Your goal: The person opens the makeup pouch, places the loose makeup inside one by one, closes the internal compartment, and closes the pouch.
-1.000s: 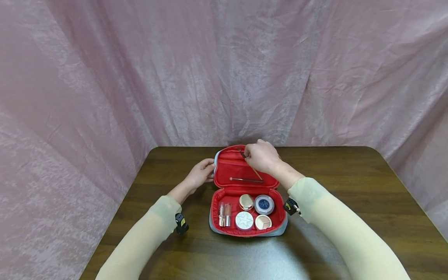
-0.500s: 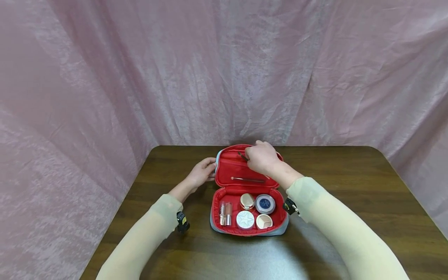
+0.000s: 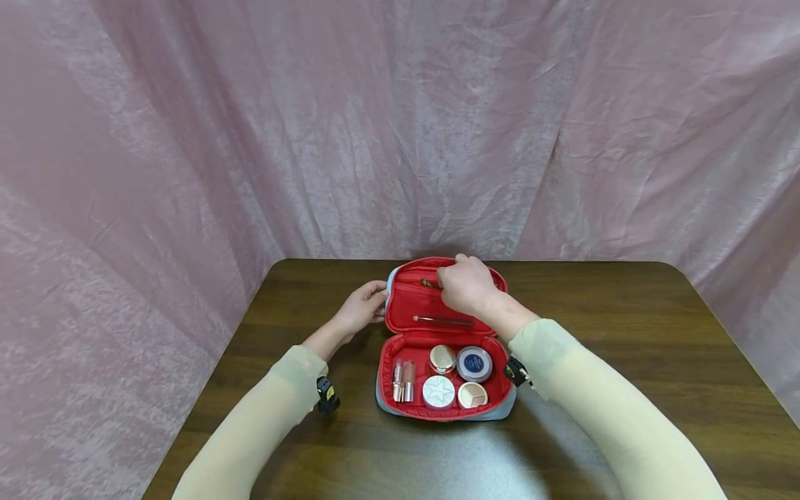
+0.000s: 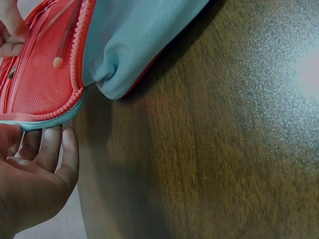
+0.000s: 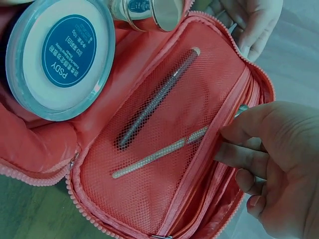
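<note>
A light-blue makeup bag (image 3: 495, 414) with red lining lies unzipped on the table, its lid raised toward the back. At the lid's left edge my left hand (image 3: 362, 305) grips the rim, fingers behind it and thumb in front, as the left wrist view shows. My right hand (image 3: 465, 283) is at the lid's mesh pocket, pinching a makeup brush (image 5: 159, 158) near its head. The brush's pale handle lies behind the mesh; its dark tip (image 3: 428, 282) pokes out left of the fingers. A second, darker brush (image 5: 162, 94) is fully inside the pocket.
In the bag's base sit a round powder case (image 3: 473, 364), a gold-lidded pot (image 3: 442, 358), a star-topped compact (image 3: 439, 393), a three-part palette (image 3: 471, 396) and two lip tubes (image 3: 408, 382). A pink curtain (image 3: 400, 139) hangs behind the wooden table (image 3: 600, 333).
My right hand has shifted slightly down and turned the brush, its tip now lower and flatter against the pocket. My left hand stays on the lid's edge.
</note>
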Action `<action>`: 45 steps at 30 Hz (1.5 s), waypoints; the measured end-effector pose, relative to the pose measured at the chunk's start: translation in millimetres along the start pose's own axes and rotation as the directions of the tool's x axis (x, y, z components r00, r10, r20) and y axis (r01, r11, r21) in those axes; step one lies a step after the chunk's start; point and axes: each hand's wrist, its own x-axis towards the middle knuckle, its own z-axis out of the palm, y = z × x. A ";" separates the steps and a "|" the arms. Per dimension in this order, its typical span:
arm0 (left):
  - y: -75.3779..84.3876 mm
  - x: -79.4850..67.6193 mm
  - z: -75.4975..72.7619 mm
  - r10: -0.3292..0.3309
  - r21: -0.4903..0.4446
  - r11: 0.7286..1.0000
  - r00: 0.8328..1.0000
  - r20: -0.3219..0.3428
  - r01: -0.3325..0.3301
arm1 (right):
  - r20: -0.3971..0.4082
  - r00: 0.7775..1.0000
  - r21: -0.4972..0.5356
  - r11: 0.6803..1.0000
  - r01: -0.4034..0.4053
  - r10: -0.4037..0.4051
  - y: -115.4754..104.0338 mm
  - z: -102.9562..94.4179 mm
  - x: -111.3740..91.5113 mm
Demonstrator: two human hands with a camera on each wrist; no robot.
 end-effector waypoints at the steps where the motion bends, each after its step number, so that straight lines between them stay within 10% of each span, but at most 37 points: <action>1: -0.3 0.3 0.0 -0.002 -0.004 1.000 1.000 -0.001 0.002 | -0.004 1.000 0.000 1.000 0.001 -0.001 -0.2 0.4 -0.1; 32: -3.3 1.6 -1.2 -0.015 0.011 1.000 1.000 -0.004 0.015 | -0.114 0.993 0.188 0.981 0.044 -0.023 7.1 -8.5 -8.8; 45: -5.7 2.2 -2.0 -0.004 0.010 1.000 1.000 0.000 0.004 | -0.275 0.932 0.474 0.877 -0.084 0.237 81.0 -33.3 -40.4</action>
